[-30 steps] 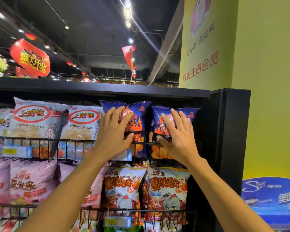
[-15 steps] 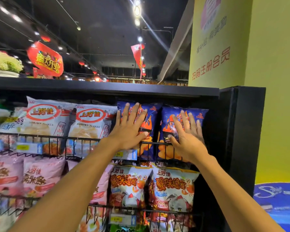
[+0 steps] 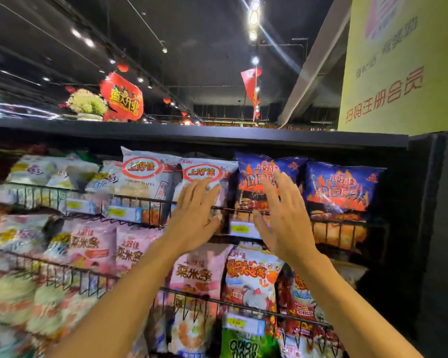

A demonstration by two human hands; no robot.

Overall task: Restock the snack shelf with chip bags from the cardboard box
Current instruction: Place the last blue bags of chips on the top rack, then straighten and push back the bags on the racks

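Two blue flame-print chip bags stand upright in the top wire shelf (image 3: 342, 223): one (image 3: 256, 177) behind my right hand, the other (image 3: 340, 187) free at the far right. My right hand (image 3: 282, 215) is spread flat in front of the left blue bag, fingers straight. In front of a white shrimp-flakes bag (image 3: 207, 171) my left hand (image 3: 197, 215) is held flat with straight fingers. Neither hand holds anything. The cardboard box is out of view.
A second white shrimp-flakes bag (image 3: 145, 174) and pale bags fill the top row to the left. Pink bags (image 3: 91, 249) and orange-white bags (image 3: 251, 275) sit on the row below. The black shelf side panel (image 3: 435, 228) and a yellow pillar (image 3: 404, 60) stand at the right.
Both hands have left the blue bags and shifted left; the left now fronts the white bag, the right the left blue bag. My view has turned left.
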